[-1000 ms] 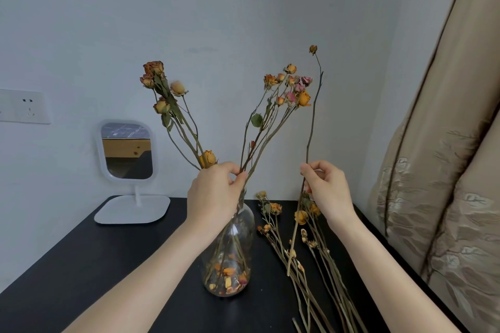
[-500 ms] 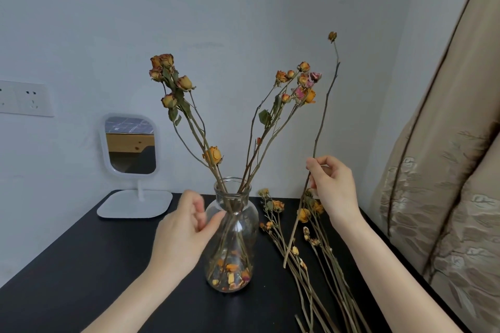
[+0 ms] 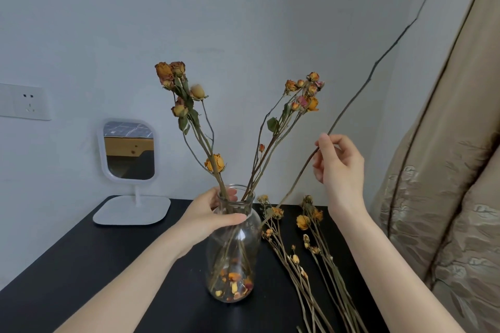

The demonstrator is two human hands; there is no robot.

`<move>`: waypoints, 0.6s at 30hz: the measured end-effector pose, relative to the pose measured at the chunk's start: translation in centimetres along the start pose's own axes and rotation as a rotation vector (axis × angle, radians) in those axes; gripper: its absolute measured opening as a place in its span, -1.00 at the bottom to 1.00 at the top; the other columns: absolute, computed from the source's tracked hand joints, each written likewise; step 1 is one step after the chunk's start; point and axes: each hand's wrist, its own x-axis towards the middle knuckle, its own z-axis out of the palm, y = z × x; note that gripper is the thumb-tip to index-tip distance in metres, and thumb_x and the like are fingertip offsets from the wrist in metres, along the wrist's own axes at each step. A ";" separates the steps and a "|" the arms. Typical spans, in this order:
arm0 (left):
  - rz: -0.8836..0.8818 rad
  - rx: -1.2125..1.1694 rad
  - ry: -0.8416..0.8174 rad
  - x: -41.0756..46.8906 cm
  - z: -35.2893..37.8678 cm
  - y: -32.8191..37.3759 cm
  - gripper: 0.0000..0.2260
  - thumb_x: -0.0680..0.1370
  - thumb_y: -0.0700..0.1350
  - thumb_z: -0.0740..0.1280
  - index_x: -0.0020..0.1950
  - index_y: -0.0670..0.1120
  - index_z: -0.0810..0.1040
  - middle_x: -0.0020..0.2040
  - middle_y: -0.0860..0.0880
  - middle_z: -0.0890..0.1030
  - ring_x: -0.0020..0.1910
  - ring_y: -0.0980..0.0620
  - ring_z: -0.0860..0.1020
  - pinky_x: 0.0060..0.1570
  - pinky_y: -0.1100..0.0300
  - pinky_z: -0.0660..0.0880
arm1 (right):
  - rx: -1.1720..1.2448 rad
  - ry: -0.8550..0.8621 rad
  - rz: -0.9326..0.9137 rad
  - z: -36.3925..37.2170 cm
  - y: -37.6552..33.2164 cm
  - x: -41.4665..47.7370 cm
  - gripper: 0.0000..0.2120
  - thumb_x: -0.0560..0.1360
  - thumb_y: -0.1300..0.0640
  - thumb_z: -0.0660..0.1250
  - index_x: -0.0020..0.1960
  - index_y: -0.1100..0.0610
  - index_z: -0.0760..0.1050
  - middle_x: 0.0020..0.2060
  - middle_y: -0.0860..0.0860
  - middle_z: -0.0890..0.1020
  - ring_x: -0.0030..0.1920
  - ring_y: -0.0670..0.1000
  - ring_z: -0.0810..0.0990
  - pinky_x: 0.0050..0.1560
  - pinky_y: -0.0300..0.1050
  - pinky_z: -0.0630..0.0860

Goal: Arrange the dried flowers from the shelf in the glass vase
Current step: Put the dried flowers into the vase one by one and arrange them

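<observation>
A clear glass vase stands on the black table, with loose petals at its bottom. Several dried rose stems stand in it, fanned to the left and right. My left hand grips the vase's neck. My right hand pinches one long thin stem that slants up to the right, with a small dried bud at its top. The stem's lower end hangs above the table, just right of the vase. More dried flowers lie flat on the table to the right of the vase.
A small white mirror on a stand sits at the table's back left. A wall socket is on the left wall. A beige curtain hangs close on the right, beside the table's edge.
My left hand let go of the stems above the vase and came down to grip its neck. My right hand lifted the single stem higher and tilted it to the right.
</observation>
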 end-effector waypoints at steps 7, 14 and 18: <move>0.073 0.065 0.238 -0.3 1.7 0.1 -0.60 0.25 0.01 0.57 -0.05 0.12 0.43 -0.10 0.18 0.57 -0.14 0.41 0.51 -0.31 0.50 0.35 | 0.059 0.015 -0.098 1.0 -1.0 0.0 -0.82 0.60 0.13 0.16 -0.17 0.09 0.42 -0.54 -0.11 0.47 -0.52 -0.17 0.39 -0.53 -0.35 0.33; 0.130 0.242 0.350 0.3 2.7 0.2 -0.65 0.21 0.12 0.54 -0.12 0.10 0.50 -0.06 0.07 0.48 0.08 0.03 0.45 0.11 0.02 0.46 | 0.080 0.068 -0.160 1.6 -1.3 0.6 -0.81 0.61 0.12 0.14 -0.18 0.02 0.38 -0.50 -0.08 0.47 -0.51 -0.15 0.39 -0.51 -0.33 0.34; 0.127 0.285 0.419 0.5 3.4 0.0 -0.56 0.16 0.22 0.50 -0.12 0.06 0.43 -0.09 0.13 0.40 0.07 0.05 0.36 0.08 0.03 0.43 | 0.042 0.016 -0.153 2.3 -0.5 0.5 -0.81 0.61 0.11 0.14 -0.18 0.00 0.39 -0.47 -0.07 0.47 -0.51 -0.13 0.41 -0.49 -0.32 0.36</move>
